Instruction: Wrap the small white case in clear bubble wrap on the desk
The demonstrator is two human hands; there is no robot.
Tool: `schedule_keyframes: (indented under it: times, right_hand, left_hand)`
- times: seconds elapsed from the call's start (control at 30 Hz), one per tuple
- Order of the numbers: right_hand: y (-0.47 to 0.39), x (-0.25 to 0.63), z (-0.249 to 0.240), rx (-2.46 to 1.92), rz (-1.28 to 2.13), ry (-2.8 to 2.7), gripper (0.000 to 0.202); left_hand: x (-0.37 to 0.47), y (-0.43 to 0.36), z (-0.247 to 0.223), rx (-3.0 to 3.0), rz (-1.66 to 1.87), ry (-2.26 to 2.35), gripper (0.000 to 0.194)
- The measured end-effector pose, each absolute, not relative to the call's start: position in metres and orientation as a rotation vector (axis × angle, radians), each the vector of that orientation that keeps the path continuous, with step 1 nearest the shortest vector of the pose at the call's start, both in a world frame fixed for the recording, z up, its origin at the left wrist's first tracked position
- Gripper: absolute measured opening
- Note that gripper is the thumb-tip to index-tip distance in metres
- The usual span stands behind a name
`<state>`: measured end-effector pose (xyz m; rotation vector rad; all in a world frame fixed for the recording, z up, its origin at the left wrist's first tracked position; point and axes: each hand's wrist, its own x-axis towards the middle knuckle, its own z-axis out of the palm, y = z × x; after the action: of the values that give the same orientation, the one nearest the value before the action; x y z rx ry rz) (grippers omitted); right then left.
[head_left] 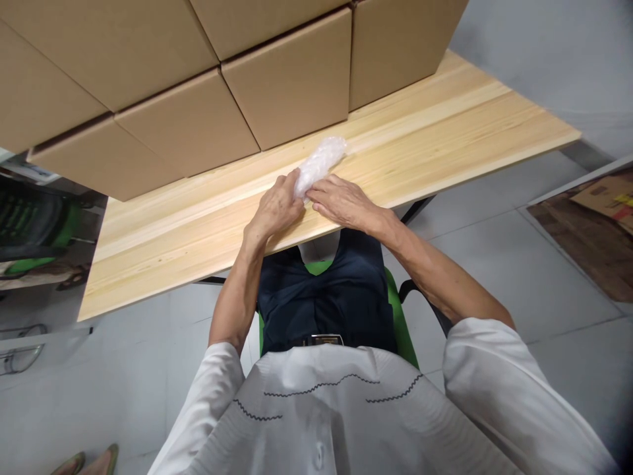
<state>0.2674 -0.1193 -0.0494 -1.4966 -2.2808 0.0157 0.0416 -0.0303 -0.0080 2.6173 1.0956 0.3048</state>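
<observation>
A rolled bundle of clear bubble wrap [322, 161] lies slantwise on the light wooden table [420, 148], its far end pointing away to the right. Whatever may be inside the wrap cannot be made out. My left hand [277, 206] grips the near end from the left, with its fingers closed against the roll. From the right, my right hand [341, 200] presses bent fingers onto the near side of the same bundle. The fingertips of both hands are partly hidden by the wrap and by the hands themselves.
Brown cardboard boxes [291, 82] are stacked along the table's far side, close behind the bundle. A green and black chair [37, 221] stands off to the left. On the floor at right lies flattened cardboard [601, 198]. Someone's sandalled feet [99, 460] show at lower left.
</observation>
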Motion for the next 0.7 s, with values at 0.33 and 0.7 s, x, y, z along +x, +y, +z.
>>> schedule_keyframes:
  times: [0.33, 0.7]
  right_hand:
    - [-0.124, 0.266, -0.041, -1.663, -0.009, -2.221, 0.032]
    - [-0.122, 0.265, -0.046, -1.878, -0.049, -2.008, 0.039]
  left_hand:
    - [0.051, -0.041, 0.003, 2.695, 0.143, 1.182, 0.084]
    - [0.054, -0.045, 0.009, 2.763, 0.056, 1.180, 0.082]
